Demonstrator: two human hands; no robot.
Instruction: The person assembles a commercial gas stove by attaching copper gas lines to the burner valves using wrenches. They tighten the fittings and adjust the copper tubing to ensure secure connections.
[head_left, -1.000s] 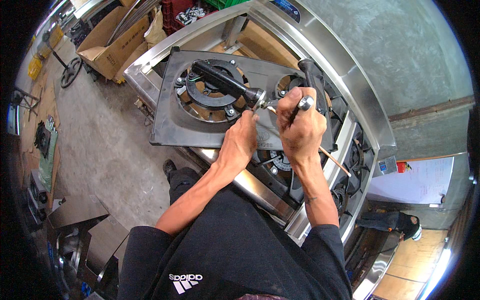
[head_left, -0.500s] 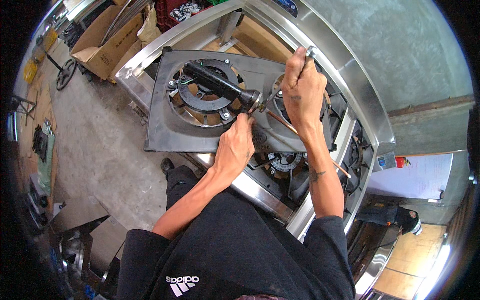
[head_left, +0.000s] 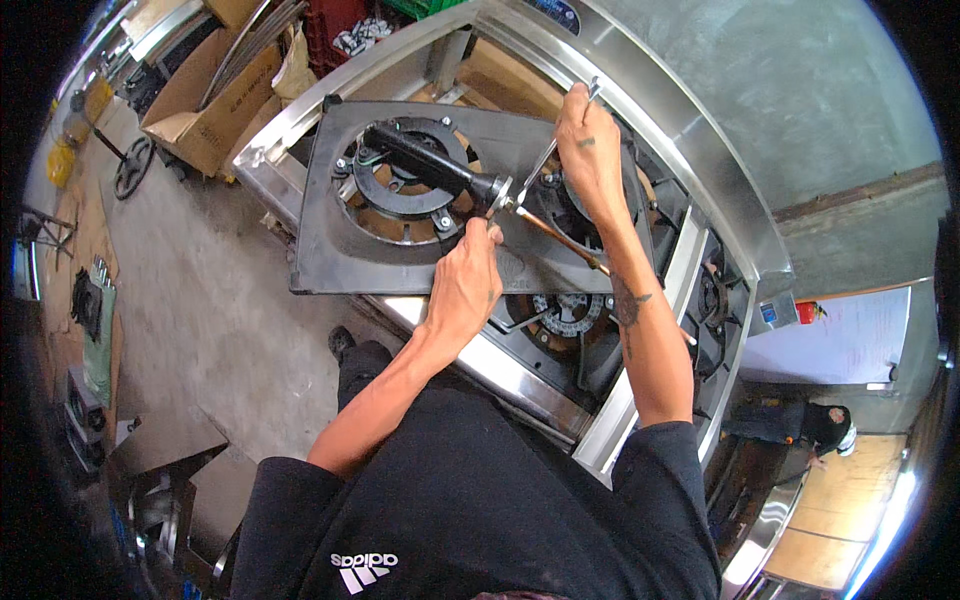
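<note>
A black burner with a tubular body lies across a dark grey stovetop panel. My right hand is closed round a slim silver wrench, whose lower end meets the fitting at the burner tube's right end. From that fitting a thin copper pipe slants down under my right forearm. My left hand pinches a small metal piece beside the tube's flared end; its kind is hidden by the fingers. The panel rests tilted over a stainless steel stove frame.
More burners and black grates sit under and right of the panel. A cardboard box and a red crate stand at the far left. Another person is at the right, by a whiteboard. Sheet metal pieces lie lower left.
My right hand has moved left and slightly up with the wrench, which now shows more of its shaft. My left hand stays by the fitting, shifted slightly.
</note>
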